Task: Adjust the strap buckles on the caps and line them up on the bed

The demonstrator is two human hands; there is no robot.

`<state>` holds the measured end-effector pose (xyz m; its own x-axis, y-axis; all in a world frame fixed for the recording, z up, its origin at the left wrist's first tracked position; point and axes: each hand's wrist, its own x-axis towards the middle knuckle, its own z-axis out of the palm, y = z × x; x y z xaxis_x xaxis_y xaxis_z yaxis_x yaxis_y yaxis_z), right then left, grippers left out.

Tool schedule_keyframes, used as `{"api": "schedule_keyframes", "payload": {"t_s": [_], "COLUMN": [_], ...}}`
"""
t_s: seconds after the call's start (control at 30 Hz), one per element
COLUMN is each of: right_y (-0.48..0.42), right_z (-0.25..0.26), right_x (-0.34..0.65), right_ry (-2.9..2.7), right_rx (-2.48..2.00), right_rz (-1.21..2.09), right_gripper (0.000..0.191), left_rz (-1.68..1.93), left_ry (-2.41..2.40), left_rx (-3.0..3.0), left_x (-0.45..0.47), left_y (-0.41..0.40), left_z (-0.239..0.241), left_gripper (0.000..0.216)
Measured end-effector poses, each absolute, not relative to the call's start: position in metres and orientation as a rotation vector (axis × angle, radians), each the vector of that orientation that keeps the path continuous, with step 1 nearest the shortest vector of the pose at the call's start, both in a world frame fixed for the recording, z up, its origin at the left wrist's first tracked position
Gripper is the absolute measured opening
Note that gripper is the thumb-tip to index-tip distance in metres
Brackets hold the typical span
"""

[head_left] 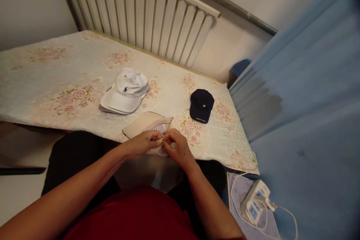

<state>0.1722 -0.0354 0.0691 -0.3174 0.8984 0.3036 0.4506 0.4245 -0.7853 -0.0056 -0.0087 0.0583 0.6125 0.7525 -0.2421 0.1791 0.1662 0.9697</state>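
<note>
A beige baseball cap (140,123) lies at the near edge of the table, its brim pointing left and its inside partly showing. Fingers of my left hand (144,142) are closed in a pinch on the cap's back edge. My right hand (178,149) pinches the same part from the other side, fingertips almost touching those of the left. A small metallic piece, perhaps a strap buckle, shows between them; its details are too small to tell. Farther back on the left sits a white cap (125,90) with a dark emblem. To the right rests a navy cap (201,105).
A floral quilted cover (168,93) spreads over the table. Behind it stands a white radiator (146,11). A blue curtain (295,120) hangs along the right side. At lower right, a white power strip (254,204) with cords lies on a lower surface.
</note>
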Motion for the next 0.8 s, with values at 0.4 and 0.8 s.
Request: {"api": "schedule_keyframes", "payload": {"t_s": [0.4,0.8], "right_y": [-0.033,-0.039], "right_z": [0.061,0.044], "right_x": [0.17,0.167], "right_ry": [-1.858,-1.623], "right_rx": [-1.15,-1.278], "right_rz": [0.811,0.807], "right_gripper": [0.012,0.018], "left_rz": [0.495,0.549], "left_ry": [0.902,0.906], "left_rx": [1.335,1.316], "left_x": [-0.006,0.0], "left_y": [-0.009,-0.013], "left_z": [0.056,0.061], "left_gripper": [0.033,0.032]}}
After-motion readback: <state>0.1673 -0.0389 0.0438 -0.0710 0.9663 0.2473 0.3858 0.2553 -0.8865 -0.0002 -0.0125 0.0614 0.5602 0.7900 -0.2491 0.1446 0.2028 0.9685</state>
